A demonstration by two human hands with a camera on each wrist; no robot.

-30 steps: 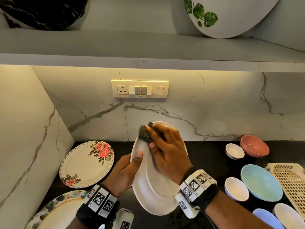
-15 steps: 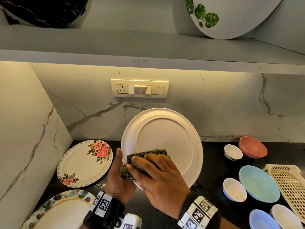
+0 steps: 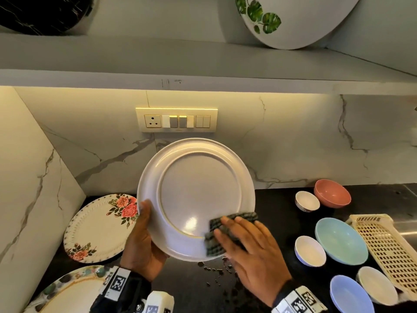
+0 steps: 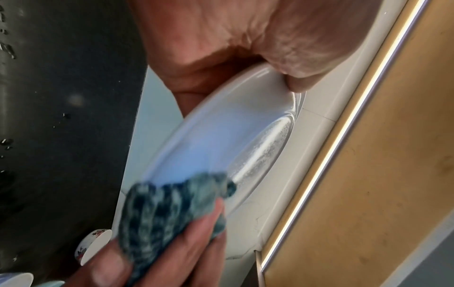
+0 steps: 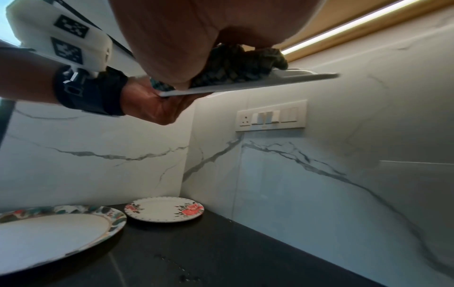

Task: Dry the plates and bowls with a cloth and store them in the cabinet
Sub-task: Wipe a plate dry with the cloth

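Note:
A plain white plate [image 3: 196,195] is held up facing me above the black counter. My left hand [image 3: 144,240] grips its lower-left rim, thumb on the face and fingers behind. My right hand [image 3: 246,242] lies flat on a dark checked cloth [image 3: 225,231] and presses it against the plate's lower-right part. In the left wrist view the plate [image 4: 209,139] shows a wet streak near its far rim, and the cloth [image 4: 167,209] sits under the right fingers [image 4: 194,240]. Seen from the right wrist, the cloth [image 5: 240,66] is squeezed between palm and plate [image 5: 245,81].
A rose-patterned plate [image 3: 101,227] and a leaf-rimmed plate [image 3: 67,294] lie on the counter at left. Several bowls, among them pink [image 3: 331,193], teal [image 3: 340,240] and blue [image 3: 352,294], sit at right beside a cream perforated tray [image 3: 388,249]. Water drops [image 3: 216,274] dot the counter. The shelf [image 3: 203,62] above holds two large plates.
The plate turned from edge-on to facing me. The right hand slid the cloth from the top rim down to the lower left, then across to the lower right.

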